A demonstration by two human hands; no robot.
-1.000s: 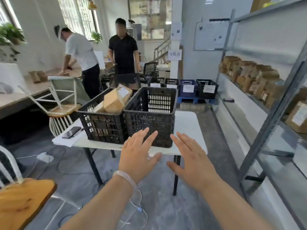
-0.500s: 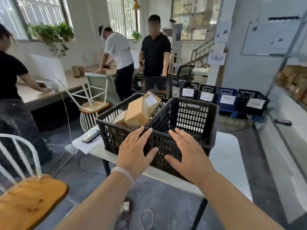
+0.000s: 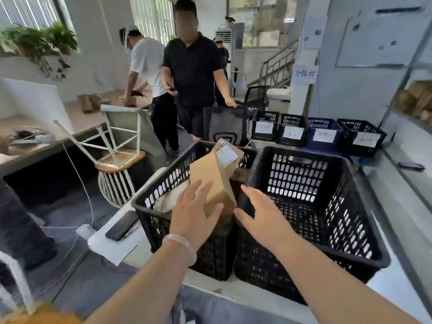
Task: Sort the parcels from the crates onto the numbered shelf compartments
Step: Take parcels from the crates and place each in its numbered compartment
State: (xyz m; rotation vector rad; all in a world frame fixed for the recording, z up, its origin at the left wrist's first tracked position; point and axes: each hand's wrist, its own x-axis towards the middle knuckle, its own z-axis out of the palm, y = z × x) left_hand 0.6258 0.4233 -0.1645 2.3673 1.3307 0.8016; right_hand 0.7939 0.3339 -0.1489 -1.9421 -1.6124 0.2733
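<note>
Parcel (image 3: 210, 176) is leaning in the left crate (image 3: 145, 199) at frame centre, long axis climbing toward upper right, label (image 3: 226, 153) uppermost; my left grip (image 3: 191, 216) is lying spread and flat against its lower face, clasping nothing, nearer than my right grip (image 3: 261, 216), hovering open and empty just beside it.
</note>
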